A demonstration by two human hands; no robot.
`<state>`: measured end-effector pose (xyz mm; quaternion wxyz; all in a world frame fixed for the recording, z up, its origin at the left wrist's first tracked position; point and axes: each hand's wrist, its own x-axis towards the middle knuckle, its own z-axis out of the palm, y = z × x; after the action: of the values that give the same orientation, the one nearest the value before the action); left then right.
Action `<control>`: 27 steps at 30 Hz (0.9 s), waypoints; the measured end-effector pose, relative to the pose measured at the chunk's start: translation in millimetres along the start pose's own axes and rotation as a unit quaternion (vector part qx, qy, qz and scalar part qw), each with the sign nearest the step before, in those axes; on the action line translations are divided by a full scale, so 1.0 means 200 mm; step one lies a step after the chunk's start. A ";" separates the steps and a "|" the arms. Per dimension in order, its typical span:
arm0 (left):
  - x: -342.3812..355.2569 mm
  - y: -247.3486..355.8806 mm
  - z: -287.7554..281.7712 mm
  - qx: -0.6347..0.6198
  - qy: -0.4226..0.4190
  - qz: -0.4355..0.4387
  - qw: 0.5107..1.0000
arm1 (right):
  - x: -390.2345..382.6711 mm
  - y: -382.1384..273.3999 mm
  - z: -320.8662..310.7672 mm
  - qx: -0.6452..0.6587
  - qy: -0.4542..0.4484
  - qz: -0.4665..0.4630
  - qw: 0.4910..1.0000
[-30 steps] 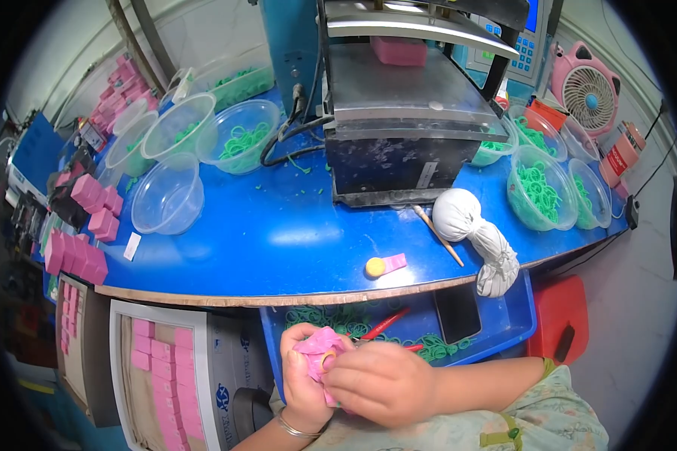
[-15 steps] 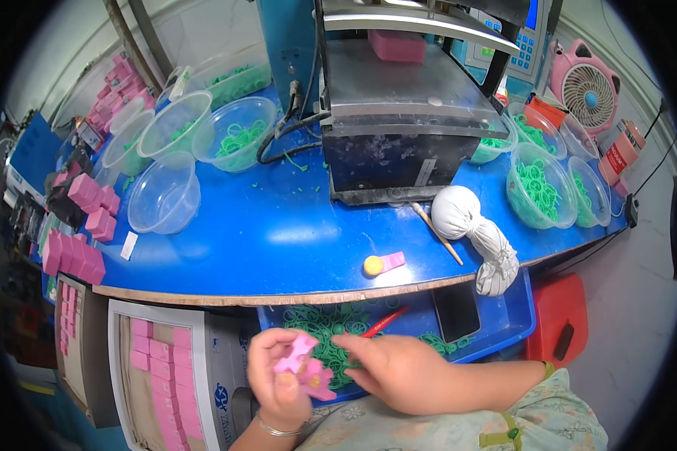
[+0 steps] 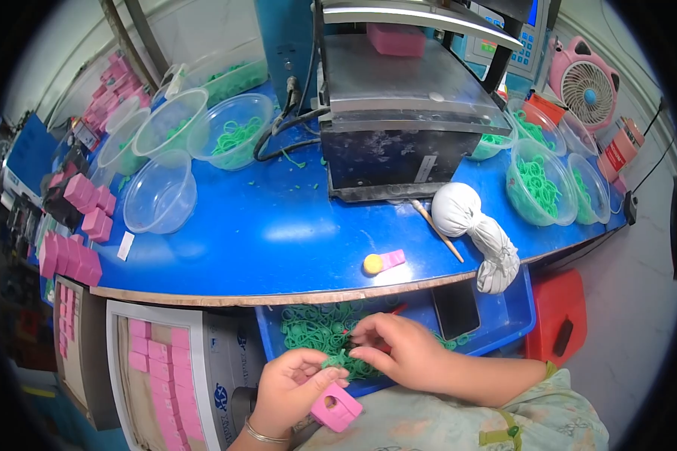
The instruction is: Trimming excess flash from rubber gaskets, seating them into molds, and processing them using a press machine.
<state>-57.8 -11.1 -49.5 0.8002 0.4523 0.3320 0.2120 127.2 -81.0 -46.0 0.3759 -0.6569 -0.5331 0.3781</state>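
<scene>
My left hand [image 3: 297,387] pinches a small green rubber piece [image 3: 335,362] just above the blue tray's mass of green rings [image 3: 312,323]. My right hand [image 3: 399,349] is beside it with curled fingers over the tray, its thumb near the green piece; what those fingertips hold is unclear. A pink block [image 3: 335,408] with a round hole lies on my lap below my left hand. The blue tray [image 3: 513,327] also holds a dark phone [image 3: 455,310] and a partly hidden red tool.
A blue table [image 3: 263,248] bears a black press [image 3: 399,161], tubs [image 3: 162,195] with some green rings, pink blocks [image 3: 71,255], a white cloth bundle [image 3: 466,210], a wooden stick, a yellow-capped pink piece and a fan [image 3: 587,90]. Boxes [image 3: 113,361] and a red container [image 3: 549,316] are below.
The crumpled pink piece in my left hand is gone from it; a pink block now sits on my lap and a green piece is between my fingers. My right hand has moved up into the tray.
</scene>
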 end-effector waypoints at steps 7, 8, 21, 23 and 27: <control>-0.01 0.00 -0.02 -0.026 0.014 0.059 0.998 | -0.05 0.27 0.00 -0.429 -0.132 -0.084 0.890; -0.01 0.00 -0.02 -0.026 0.015 0.059 0.998 | -0.04 0.27 0.00 -0.428 -0.133 -0.085 0.890; -0.01 0.04 -0.01 0.159 0.088 0.136 0.974 | -0.06 0.08 -0.12 -0.010 -0.060 -0.074 0.995; -0.01 0.03 -0.02 0.168 0.079 0.147 0.971 | -0.07 0.08 -0.12 0.028 -0.058 -0.113 0.991; 0.01 0.03 -0.04 0.298 0.052 0.210 0.930 | -0.07 0.04 -0.13 -0.021 -0.048 -0.131 0.990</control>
<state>-62.7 -2.4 -46.9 0.5473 0.7178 0.3187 0.2892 151.4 -97.5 -41.1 0.3821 -0.5703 -0.6401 0.3451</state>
